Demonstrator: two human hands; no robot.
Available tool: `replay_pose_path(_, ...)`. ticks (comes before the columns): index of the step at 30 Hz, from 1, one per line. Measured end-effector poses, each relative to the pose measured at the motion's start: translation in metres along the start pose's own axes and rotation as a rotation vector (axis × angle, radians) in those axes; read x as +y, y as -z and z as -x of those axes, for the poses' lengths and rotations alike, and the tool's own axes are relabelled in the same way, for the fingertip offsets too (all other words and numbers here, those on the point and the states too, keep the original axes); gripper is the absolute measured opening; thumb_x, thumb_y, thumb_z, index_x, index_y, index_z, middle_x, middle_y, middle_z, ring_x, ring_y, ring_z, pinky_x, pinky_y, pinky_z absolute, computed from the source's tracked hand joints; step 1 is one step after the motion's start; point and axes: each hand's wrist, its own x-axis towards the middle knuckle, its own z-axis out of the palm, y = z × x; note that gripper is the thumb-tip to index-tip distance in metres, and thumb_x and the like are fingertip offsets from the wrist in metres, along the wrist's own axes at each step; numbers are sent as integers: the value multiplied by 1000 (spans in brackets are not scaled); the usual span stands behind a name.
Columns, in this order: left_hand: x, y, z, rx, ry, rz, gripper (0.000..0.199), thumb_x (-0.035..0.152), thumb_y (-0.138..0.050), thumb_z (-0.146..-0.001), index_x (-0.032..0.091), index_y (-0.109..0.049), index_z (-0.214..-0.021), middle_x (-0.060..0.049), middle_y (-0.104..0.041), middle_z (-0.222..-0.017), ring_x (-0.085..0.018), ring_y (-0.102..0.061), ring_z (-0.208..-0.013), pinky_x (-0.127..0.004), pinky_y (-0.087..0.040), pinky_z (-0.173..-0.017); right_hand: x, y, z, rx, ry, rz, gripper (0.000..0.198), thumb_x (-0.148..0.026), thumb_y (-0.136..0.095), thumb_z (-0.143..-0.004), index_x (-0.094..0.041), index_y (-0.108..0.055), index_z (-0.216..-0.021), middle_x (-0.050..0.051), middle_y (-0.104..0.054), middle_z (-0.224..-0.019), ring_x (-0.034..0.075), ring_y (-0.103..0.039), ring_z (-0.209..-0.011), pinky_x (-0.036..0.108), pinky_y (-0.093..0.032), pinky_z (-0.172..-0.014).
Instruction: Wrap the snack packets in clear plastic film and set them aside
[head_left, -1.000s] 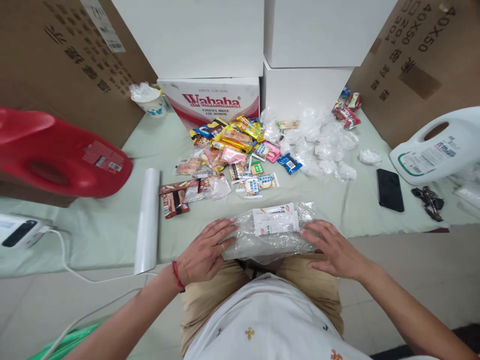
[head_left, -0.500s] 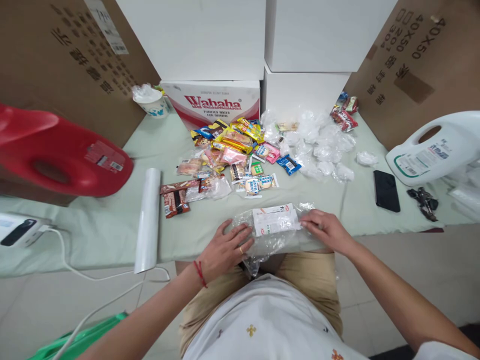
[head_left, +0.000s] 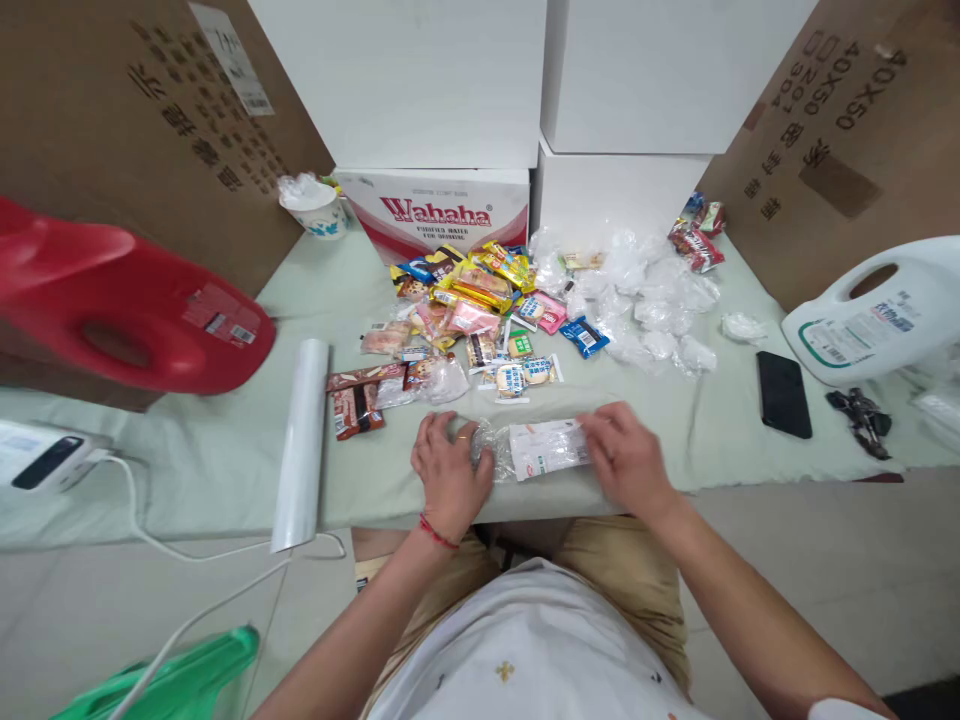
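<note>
A white packet (head_left: 546,449) with red and green print lies flat near the table's front edge. Crinkled clear plastic film (head_left: 496,447) gathers at its left end and lies partly over it. My left hand (head_left: 452,475) bends its fingers and thumb round the gathered film. At the packet's opposite end, my right hand (head_left: 628,458), slightly blurred, has its thumb and fingers closed on the edge. The fingertips hide that corner. Just beyond lie several small wrapped biscuits (head_left: 511,378).
A roll of clear film (head_left: 300,445) lies left, beside a red jug (head_left: 142,310). Behind are a pile of wrapped snacks (head_left: 472,290), crumpled plastic (head_left: 652,290) and a Wahaha box (head_left: 442,215). Rightward are a black phone (head_left: 784,395), keys (head_left: 860,420) and a white jug (head_left: 877,310).
The film that hung over the table's front edge is now drawn up round the packet. My left hand has turned and curled its fingers; my right hand has come over the packet's right end.
</note>
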Motion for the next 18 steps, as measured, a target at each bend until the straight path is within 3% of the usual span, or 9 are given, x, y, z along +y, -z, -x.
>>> replay_pose_path(2,3,8,-2,-31,-26,-21,12,25,-62,-88,19,-71,-94,-17,-55,-140,-41,-38,-143,-58,-37,-110,-19,-10,4,-167,34,-10,37,-33,-48,-105,-28,-65,-137,10,-63,-121,19,-65,-87,29,-50,-69)
replay_pose_path(4,7,17,-6,-134,-14,1,13,24,-57,-91,20,-69,-88,-15,-66,-122,-35,-57,-122,-50,-45,-98,-31,-21,2,-302,-33,50,40,-39,-50,-105,-31,-62,-142,10,-61,-125,18,-65,-84,27,-48,-64)
replay_pose_path(7,21,25,-14,-317,62,218,16,29,-52,-95,21,-65,-90,-3,-65,-76,-21,-64,-75,-32,-48,-72,-35,-31,-6,-382,-112,82,38,-41,-52,-104,-32,-63,-140,10,-60,-127,19,-66,-87,27,-48,-65)
replay_pose_path(9,35,20,-18,-397,85,424,17,34,-53,-95,21,-65,-93,1,-62,-67,-18,-61,-64,-27,-46,-64,-31,-32,-10,-385,-116,39,39,-38,-54,-103,-30,-62,-140,11,-59,-127,21,-67,-90,29,-50,-69)
replay_pose_path(12,55,0,-19,-409,-9,559,22,23,-49,-94,19,-69,-101,-4,-71,-84,-19,-68,-79,-29,-51,-73,-15,-25,-11,-306,-70,-168,42,-31,-55,-101,-23,-60,-142,12,-62,-124,22,-67,-99,32,-53,-81)
replay_pose_path(14,62,-14,-15,-363,-104,529,31,14,-44,-92,17,-71,-107,-9,-73,-98,-22,-69,-94,-34,-53,-86,4,-17,-9,-142,-89,-277,40,-28,-49,-102,-22,-61,-140,11,-65,-120,23,-65,-105,34,-53,-90)
replay_pose_path(16,63,-22,-9,-341,-169,477,36,13,-42,-94,16,-71,-114,-12,-71,-105,-24,-68,-102,-37,-53,-91,25,-10,-5,33,-189,-233,41,-31,-49,-101,-21,-61,-140,13,-64,-123,27,-60,-113,40,-49,-98)
replay_pose_path(18,62,-23,-4,-351,-187,405,35,18,-44,-98,16,-69,-121,-13,-69,-108,-25,-68,-102,-37,-54,-89,43,-6,0,58,-309,-122,52,-41,-61,-94,-19,-60,-141,15,-64,-124,33,-55,-115,47,-46,-101)
